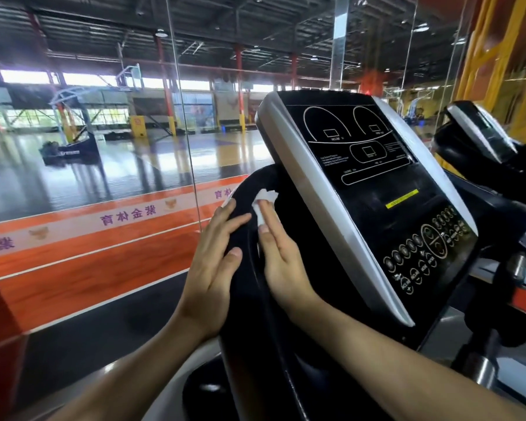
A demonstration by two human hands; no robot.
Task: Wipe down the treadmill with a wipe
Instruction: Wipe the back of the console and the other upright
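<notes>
Pressing crumpled white wipe (pixel 263 205) onto black curved treadmill handlebar (pixel 243 268), right hand (pixel 278 256) lay flat, fingers straight; left hand (pixel 214 262) rested open beside it, gripping nothing.

Both my forearms are bare from the lowest part in view up to the wrists; no sleeve edge shows. My left hand (pixel 211 268) and my right hand (pixel 281 262) are gloveless, with no ring on any finger I can see and no watch or band at either wrist. My fingernails are short and unpainted.
</notes>
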